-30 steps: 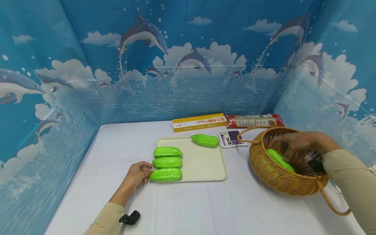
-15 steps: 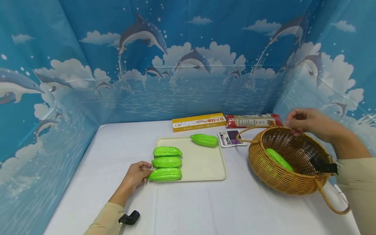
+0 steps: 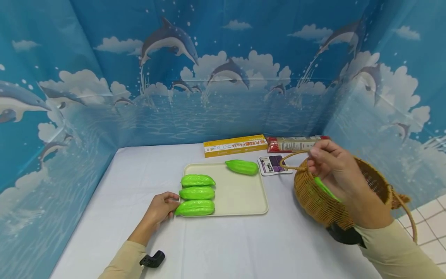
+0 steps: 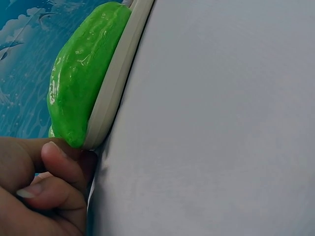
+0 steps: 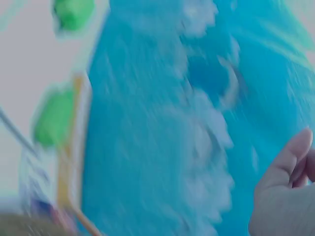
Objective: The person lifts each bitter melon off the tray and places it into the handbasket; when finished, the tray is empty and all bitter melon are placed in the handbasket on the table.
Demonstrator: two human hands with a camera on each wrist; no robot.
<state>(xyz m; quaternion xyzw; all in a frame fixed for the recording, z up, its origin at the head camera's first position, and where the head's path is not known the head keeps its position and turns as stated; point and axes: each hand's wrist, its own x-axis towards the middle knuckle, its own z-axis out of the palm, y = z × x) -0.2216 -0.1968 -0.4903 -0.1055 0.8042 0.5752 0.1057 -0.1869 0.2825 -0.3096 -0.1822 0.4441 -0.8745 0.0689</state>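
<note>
My left hand (image 3: pixel 161 207) holds the near left corner of a cream tray (image 3: pixel 240 193). In the left wrist view its curled fingers (image 4: pixel 54 162) press the tray rim (image 4: pixel 115 83) just under a green gourd (image 4: pixel 83 73). Three green gourds lie in a row on the tray's left side, the nearest one (image 3: pixel 195 208) beside my thumb. Another gourd (image 3: pixel 242 167) lies at the far edge. My right hand (image 3: pixel 332 170) hovers with curled fingers over the left part of a wicker basket (image 3: pixel 313 201), near its handle. It partly hides a gourd (image 3: pixel 325 188) inside. The right wrist view is blurred.
A yellow pasta box (image 3: pixel 235 145), a red packet (image 3: pixel 292 143) and a small purple-and-white packet (image 3: pixel 273 164) lie behind the tray and basket. Blue dolphin backdrops wall in three sides. The basket sits near the table's right edge, with tiled floor (image 3: pixel 432 217) beyond it.
My right hand rose out of the basket to its far rim, then swung left over the basket's left side. The left hand and tray stayed still.
</note>
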